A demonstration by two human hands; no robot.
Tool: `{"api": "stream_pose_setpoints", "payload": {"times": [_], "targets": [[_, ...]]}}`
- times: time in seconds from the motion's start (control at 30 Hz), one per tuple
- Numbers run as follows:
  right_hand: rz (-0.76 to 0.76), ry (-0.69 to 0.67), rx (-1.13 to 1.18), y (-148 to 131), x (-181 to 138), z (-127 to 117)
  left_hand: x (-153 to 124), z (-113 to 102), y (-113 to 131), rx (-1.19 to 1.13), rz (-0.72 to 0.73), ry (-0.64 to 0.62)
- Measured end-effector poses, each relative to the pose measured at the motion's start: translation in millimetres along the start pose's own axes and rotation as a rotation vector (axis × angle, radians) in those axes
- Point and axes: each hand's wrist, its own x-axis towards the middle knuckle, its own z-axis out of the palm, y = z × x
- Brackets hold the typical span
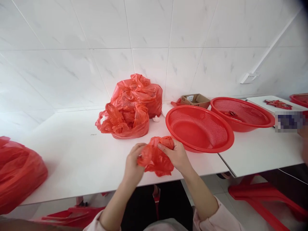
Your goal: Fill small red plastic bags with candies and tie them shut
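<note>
Plastic bag (158, 157), red, crumpled, one: pinched by left hand (133, 160) and right hand (178, 155) above the white table's (79, 157) near edge. Perforated basket (196, 131), red: just beyond right hand.

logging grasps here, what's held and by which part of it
A crumpled red bag: the left grip holds its left side, the right grip its upper right part.

Open cardboard box (195, 102) near tiled wall (149, 29); white socket (249, 78) on wall; red stool (257, 191) lower right.
</note>
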Motion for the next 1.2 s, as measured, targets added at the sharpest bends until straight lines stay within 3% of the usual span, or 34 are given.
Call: {"api": "stream_pose_setpoints", "payload": {"times": [0.07, 0.2, 0.33, 0.4, 0.47, 0.6, 0.7, 0.83, 0.93, 1.03, 1.13, 1.2], "targets": [[0.037, -0.024, -0.035, 2.0, -6.7, -17.7, 9.8, -29.9, -9.7, -0.14, -0.144, 0.029], [0.017, 0.084, -0.104, 9.4, -19.2, -59.8, 3.7, -83.6, -29.5, -0.477, -0.466, 0.079], [0.022, 0.156, -0.13, 16.7, -26.9, -79.8, -24.2, -100.0, -41.8, -0.579, -0.655, 0.003], [-0.019, 0.244, -0.105, 15.9, -28.5, -81.9, -35.1, -99.6, -40.4, -0.558, -0.701, -0.13], [-0.064, 0.294, -0.122, 11.3, -30.2, -81.0, -41.4, -96.2, -33.8, -0.401, -0.655, -0.203], [-0.079, 0.185, -0.214, -1.6, -37.1, -69.7, -44.5, -74.7, -14.5, 0.148, -0.316, -0.024], [-0.06, 0.119, -0.191, -6.4, -44.0, -57.3, -41.1, -47.5, -9.3, 0.441, -0.09, -0.012], [-0.055, 0.123, -0.148, -6.8, -54.8, -55.2, -32.0, -22.0, -22.3, 0.528, -0.237, -0.093], [-0.031, 0.118, -0.121, -4.5, -63.8, -68.3, -29.8, -17.1, -31.2, 0.351, -0.392, -0.256], [0.017, 0.148, -0.16, 1.1, -73.5, -88.8, -32.0, -20.8, -33.2, -0.116, -0.54, -0.422], [0.083, 0.173, -0.23, 7.0, -84.9, -116.3, -32.8, -34.5, -37.5, -0.527, -0.643, -0.237], [0.087, 0.248, -0.291, 7.9, -92.3, -142.1, -31.1, -48.3, -43.7, -0.607, -0.651, -0.072]]}}
